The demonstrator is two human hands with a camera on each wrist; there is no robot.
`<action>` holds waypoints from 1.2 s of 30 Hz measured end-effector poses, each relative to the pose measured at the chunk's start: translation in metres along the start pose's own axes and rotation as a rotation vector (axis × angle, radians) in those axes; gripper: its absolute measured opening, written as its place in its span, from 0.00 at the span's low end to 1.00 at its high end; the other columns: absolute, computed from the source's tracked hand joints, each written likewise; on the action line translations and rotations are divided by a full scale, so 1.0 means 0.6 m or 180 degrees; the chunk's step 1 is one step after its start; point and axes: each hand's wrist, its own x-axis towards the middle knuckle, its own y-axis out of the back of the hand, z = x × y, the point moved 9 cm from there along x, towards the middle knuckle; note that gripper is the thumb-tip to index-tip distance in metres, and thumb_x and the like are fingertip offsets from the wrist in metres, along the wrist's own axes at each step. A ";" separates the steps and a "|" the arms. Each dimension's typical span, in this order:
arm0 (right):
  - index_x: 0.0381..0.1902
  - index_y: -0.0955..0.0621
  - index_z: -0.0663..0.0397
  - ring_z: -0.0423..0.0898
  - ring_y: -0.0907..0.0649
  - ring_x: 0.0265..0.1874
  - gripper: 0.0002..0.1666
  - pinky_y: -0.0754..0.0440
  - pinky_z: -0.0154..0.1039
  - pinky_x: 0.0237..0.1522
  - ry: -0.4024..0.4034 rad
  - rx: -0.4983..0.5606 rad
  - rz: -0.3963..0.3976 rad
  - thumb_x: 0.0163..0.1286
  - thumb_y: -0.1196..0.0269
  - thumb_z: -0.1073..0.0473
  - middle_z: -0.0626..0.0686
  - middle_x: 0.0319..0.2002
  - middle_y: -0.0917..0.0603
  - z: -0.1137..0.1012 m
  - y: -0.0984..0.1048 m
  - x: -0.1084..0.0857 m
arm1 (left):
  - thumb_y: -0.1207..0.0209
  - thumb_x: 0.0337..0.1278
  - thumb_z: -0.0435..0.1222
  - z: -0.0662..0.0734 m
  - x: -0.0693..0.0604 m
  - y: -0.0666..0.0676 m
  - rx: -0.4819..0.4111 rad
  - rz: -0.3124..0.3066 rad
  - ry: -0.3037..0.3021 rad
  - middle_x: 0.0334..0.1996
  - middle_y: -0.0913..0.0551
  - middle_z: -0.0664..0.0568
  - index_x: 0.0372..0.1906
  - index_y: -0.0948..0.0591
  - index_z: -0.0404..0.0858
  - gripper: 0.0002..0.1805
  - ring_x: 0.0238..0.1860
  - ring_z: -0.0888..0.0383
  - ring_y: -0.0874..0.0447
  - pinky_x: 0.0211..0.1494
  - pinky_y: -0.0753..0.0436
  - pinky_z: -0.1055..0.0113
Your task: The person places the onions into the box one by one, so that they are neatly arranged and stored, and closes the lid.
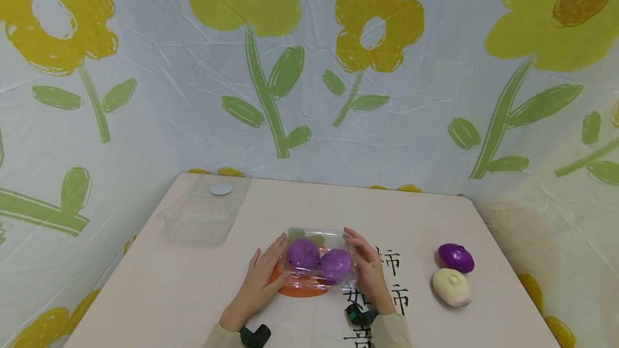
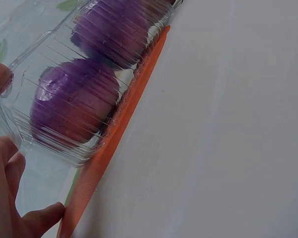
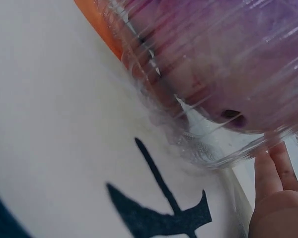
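A clear plastic box (image 1: 319, 235) with two purple onions (image 1: 303, 254) inside is between my hands, over an orange printed shape on the table. My left hand (image 1: 263, 273) holds its left end, thumb toward the near corner and fingers along the side. My right hand (image 1: 367, 267) grips the right end, with its fingers reaching toward the far corner. In the left wrist view, the ribbed wall of the box shows both onions (image 2: 74, 101). The right wrist view shows one onion (image 3: 223, 64) close up, and fingers (image 3: 268, 173) partly behind the box.
Another clear plastic container (image 1: 198, 222), its lid (image 1: 232, 184) folded back, stands at the table's far left. On the right lie a loose purple onion (image 1: 455, 258) and a whitish bulb (image 1: 452, 287), side by side. Black printed characters (image 1: 391, 262) mark the tabletop.
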 end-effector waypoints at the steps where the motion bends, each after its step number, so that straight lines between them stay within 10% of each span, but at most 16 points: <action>1: 0.55 0.30 0.81 0.44 0.32 0.69 0.16 0.35 0.34 0.68 0.0001 -0.0006 -0.0001 0.74 0.47 0.72 0.67 0.71 0.35 0.000 0.000 0.000 | 0.44 0.64 0.47 0.000 0.000 0.000 -0.0009 -0.0009 0.0005 0.77 0.42 0.49 0.78 0.41 0.41 0.40 0.74 0.45 0.42 0.66 0.53 0.28; 16: 0.51 0.29 0.80 0.46 0.30 0.68 0.15 0.33 0.34 0.66 -0.0023 -0.0006 0.0059 0.74 0.47 0.70 0.67 0.70 0.34 0.004 0.003 -0.001 | 0.44 0.63 0.48 -0.007 -0.002 0.000 -0.0201 0.0014 0.0113 0.76 0.41 0.51 0.79 0.49 0.39 0.44 0.74 0.49 0.41 0.68 0.54 0.32; 26: 0.51 0.28 0.81 0.48 0.30 0.68 0.15 0.34 0.35 0.67 -0.0090 0.0065 0.0025 0.74 0.56 0.73 0.67 0.70 0.34 0.009 0.004 0.000 | 0.66 0.78 0.44 0.002 -0.002 0.007 -0.0439 0.0046 0.0070 0.76 0.41 0.47 0.77 0.41 0.40 0.28 0.75 0.45 0.43 0.68 0.57 0.31; 36: 0.52 0.30 0.82 0.54 0.32 0.69 0.18 0.35 0.37 0.67 -0.0027 0.0065 -0.0079 0.77 0.57 0.68 0.67 0.71 0.35 0.002 0.000 -0.002 | 0.56 0.72 0.39 -0.004 -0.005 0.001 -0.0295 -0.0003 0.0073 0.77 0.43 0.50 0.77 0.42 0.42 0.31 0.75 0.47 0.42 0.68 0.56 0.30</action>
